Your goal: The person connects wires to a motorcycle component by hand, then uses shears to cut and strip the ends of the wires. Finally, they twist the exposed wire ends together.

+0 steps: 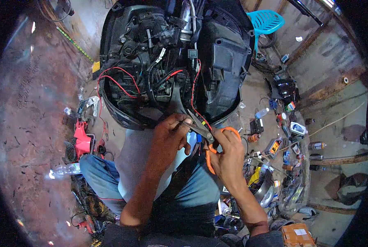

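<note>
Orange-handled scissors (212, 153) are in my right hand (228, 154), their blades pointing up and left with the tips apart. My left hand (173, 133) is closed in a pinch near the blades, and what lies between its fingertips is too small to make out. A thin red wire (193, 96) runs down from a black connector (193, 54) to the scissors by my right fingers. Just below the blades is a small blue piece (199, 138). Above both hands sits an opened black motorcycle body (227, 53) with exposed cables and a looping red wire (118, 69).
A cyan plastic chair (266, 22) stands at the back right. Bottles, tools and parts litter the floor on the right, with a cardboard box (299, 235) low down. On the left are red plastic parts (82, 140) and a clear bottle (64, 170).
</note>
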A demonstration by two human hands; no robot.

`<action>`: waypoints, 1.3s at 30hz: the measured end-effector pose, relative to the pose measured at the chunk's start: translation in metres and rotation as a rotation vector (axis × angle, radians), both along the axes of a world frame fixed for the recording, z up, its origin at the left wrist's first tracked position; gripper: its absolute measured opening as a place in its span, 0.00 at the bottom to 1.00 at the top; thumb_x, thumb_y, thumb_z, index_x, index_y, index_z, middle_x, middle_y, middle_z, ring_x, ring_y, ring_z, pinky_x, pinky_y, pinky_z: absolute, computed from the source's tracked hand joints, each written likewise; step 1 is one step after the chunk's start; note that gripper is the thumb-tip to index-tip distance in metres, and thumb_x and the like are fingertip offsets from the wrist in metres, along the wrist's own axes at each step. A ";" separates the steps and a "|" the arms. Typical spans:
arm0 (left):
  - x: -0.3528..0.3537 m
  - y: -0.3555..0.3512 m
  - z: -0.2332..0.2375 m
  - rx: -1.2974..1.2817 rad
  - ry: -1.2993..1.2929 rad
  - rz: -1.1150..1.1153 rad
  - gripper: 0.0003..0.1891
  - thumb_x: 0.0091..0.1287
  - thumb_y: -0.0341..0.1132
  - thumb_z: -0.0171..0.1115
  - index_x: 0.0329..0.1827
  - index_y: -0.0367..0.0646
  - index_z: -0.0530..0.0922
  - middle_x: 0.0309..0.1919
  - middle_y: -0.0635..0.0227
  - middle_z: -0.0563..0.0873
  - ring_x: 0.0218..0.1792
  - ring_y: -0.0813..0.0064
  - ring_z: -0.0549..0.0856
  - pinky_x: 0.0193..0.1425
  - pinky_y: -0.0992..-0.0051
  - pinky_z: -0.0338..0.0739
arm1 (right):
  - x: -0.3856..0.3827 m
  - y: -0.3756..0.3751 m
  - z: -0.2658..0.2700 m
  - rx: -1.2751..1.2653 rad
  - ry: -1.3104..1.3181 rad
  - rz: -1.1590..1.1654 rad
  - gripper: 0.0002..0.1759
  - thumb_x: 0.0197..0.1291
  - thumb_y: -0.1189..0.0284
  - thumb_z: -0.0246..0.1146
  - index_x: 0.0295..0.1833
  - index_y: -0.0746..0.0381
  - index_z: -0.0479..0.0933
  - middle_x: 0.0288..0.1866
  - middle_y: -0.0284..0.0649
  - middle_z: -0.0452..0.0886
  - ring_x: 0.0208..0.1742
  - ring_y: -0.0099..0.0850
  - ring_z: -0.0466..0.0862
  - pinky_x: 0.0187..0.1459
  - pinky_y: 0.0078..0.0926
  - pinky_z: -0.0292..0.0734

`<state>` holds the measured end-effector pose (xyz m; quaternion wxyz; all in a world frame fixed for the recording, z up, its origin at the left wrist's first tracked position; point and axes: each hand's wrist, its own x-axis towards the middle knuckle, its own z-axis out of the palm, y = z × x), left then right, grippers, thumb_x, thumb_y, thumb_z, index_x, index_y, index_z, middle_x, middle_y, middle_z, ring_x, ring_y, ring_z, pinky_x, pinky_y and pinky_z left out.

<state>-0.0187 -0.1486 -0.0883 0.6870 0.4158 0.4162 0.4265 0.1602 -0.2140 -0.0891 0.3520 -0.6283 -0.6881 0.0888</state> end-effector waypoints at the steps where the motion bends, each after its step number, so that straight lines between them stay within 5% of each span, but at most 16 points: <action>1: 0.000 0.000 -0.001 0.002 -0.001 0.000 0.11 0.79 0.36 0.64 0.55 0.37 0.81 0.22 0.76 0.72 0.21 0.85 0.70 0.24 0.74 0.76 | 0.000 0.000 0.000 0.005 0.002 -0.004 0.25 0.52 0.73 0.77 0.57 0.66 0.84 0.40 0.51 0.83 0.42 0.52 0.84 0.45 0.46 0.78; 26: -0.001 0.002 -0.007 0.011 -0.011 -0.012 0.13 0.78 0.36 0.63 0.57 0.34 0.82 0.24 0.75 0.75 0.21 0.85 0.69 0.26 0.74 0.77 | -0.001 -0.007 -0.001 -0.043 0.046 -0.025 0.25 0.52 0.76 0.77 0.58 0.68 0.84 0.39 0.50 0.84 0.38 0.45 0.87 0.39 0.40 0.79; 39: 0.000 0.003 -0.003 0.053 0.065 -0.026 0.11 0.79 0.37 0.64 0.53 0.37 0.82 0.28 0.75 0.78 0.22 0.87 0.70 0.25 0.76 0.77 | 0.002 -0.011 -0.005 0.001 0.037 -0.020 0.28 0.52 0.75 0.76 0.61 0.67 0.83 0.37 0.50 0.79 0.40 0.50 0.82 0.43 0.46 0.76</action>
